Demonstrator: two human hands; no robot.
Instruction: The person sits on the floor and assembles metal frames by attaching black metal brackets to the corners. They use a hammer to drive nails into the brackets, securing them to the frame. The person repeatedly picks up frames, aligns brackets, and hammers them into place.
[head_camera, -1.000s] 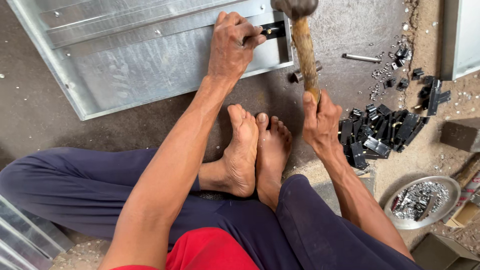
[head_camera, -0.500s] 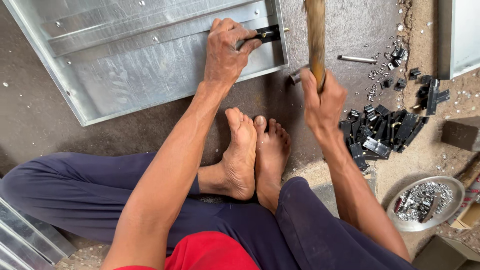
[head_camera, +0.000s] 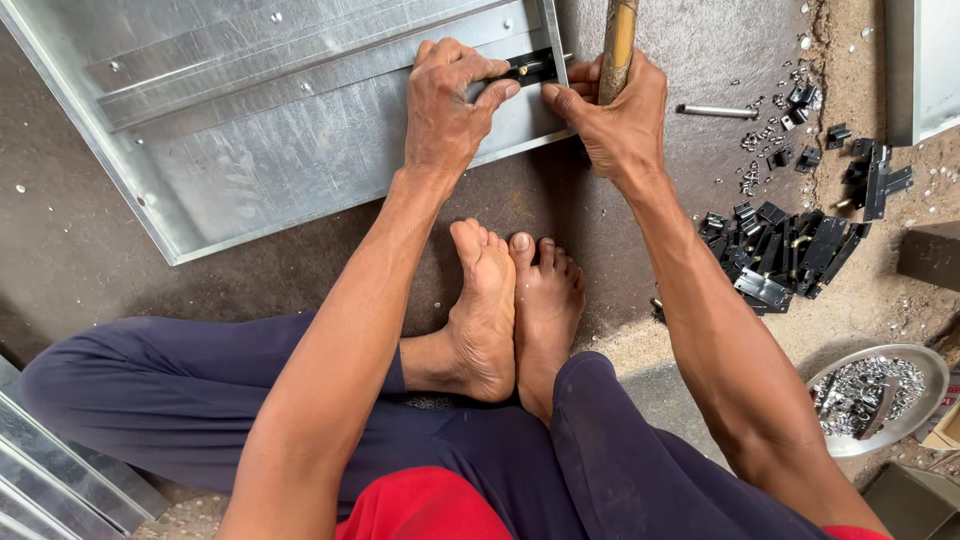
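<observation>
Black fitting (head_camera: 527, 68) sits at the metal panel's (head_camera: 250, 150) right edge — my left hand (head_camera: 445, 110) pinches it. My right hand (head_camera: 610, 115) grips the hammer handle (head_camera: 618, 45) — I should keep fingers clear.

- Floor (head_camera: 60, 250): dark grey-brown mat or slab with a rough surface, lit evenly by soft daylight.
- Right side: bare sandy ground (head_camera: 860, 290), paler than the mat and strewn with small debris.
- Lower left corner: stacked ribbed metal strips (head_camera: 50, 470) lying on the floor.
- Upper right corner: edge of a pale metal sheet (head_camera: 925, 60).
- Walls, windows, furniture: out of view.
</observation>
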